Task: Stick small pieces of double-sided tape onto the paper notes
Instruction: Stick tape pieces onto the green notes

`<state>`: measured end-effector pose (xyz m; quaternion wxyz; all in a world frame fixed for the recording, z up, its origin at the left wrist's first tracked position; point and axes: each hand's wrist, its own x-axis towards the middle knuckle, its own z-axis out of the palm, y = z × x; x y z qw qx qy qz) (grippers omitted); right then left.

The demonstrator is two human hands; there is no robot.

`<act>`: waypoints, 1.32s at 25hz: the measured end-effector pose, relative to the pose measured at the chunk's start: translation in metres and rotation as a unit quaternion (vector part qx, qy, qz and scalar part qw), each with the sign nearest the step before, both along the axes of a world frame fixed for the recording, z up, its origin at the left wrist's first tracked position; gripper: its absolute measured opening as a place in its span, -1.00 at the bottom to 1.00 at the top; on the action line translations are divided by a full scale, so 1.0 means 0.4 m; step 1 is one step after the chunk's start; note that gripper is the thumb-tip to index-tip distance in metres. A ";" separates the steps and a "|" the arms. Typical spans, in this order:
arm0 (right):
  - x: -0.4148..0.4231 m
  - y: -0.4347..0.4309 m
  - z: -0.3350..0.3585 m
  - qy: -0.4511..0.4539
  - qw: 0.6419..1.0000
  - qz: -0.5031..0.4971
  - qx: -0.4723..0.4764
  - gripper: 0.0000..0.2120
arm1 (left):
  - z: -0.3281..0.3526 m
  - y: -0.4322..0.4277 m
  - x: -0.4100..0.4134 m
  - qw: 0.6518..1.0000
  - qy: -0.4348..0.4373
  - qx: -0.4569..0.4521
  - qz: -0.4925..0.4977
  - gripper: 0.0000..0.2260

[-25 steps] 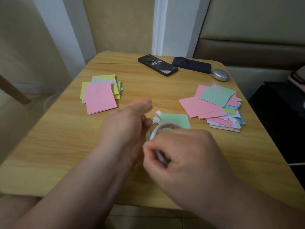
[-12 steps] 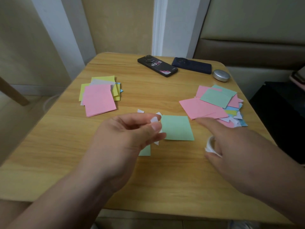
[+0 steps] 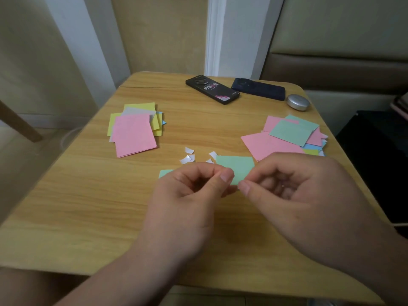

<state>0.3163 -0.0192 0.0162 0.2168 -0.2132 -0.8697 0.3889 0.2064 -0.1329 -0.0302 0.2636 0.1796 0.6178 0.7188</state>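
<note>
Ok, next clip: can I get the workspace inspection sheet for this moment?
Surface: wooden table, rounded corners.
Job's things: green note centre; pink-topped stack left; loose pile right; tape not visible.
Clutter: white scraps, black phone, dark phone, silver case.
Grippers: left hand, right hand, both curled, tips meeting at the note's near edge; contents hidden.
Cables: thin white line at right edge, perhaps a cable.
Surroundings: white door frame, padded panel.

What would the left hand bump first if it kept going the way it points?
Probably the green note, lying just ahead of the left hand; how high the hand is above it is unclear.
</note>
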 end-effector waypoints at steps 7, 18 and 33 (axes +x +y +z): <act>-0.027 -0.007 -0.028 0.097 0.990 0.006 -0.103 -0.92 | -0.013 0.003 -0.008 0.999 -0.024 0.049 0.004 -0.81; -0.032 -0.022 -0.032 0.117 0.988 -0.035 -0.093 -0.84 | -0.045 0.004 0.018 0.971 -0.070 0.191 -0.128 -0.39; -0.040 -0.023 -0.042 0.185 0.978 -0.047 -0.088 -0.80 | -0.043 -0.001 0.030 0.969 -0.009 0.189 -0.160 -0.28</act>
